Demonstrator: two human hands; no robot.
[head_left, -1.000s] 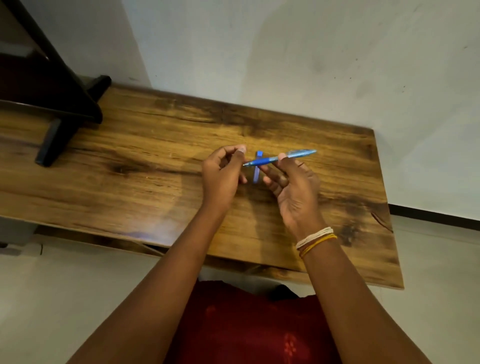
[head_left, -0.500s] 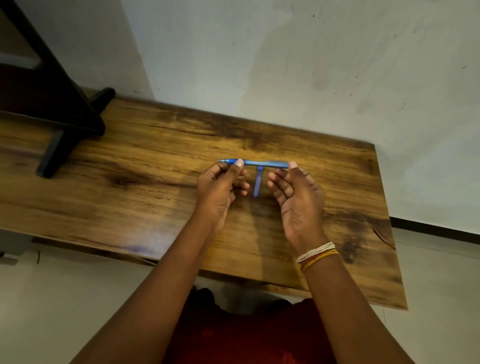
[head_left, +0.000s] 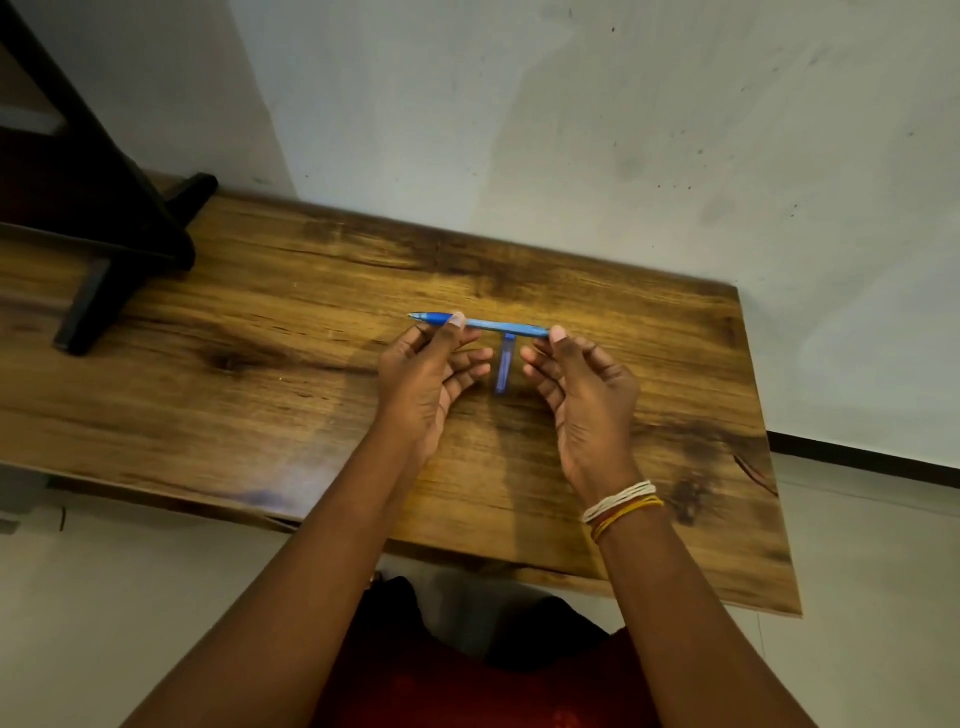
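Pinching the pen level — left hand near the tip, right hand at the end; cap lies between.

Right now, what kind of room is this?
Probably a simple study corner indoors: a wooden desk stands against a bare wall, and the left hand and right hand hold a blue pen above it.

Held both bare forearms stretched forward, palms turned toward each other. Pinched the pen near one end between thumb and forefinger of the left hand, at the other end with the right hand. Held the other fingers loosely curled.
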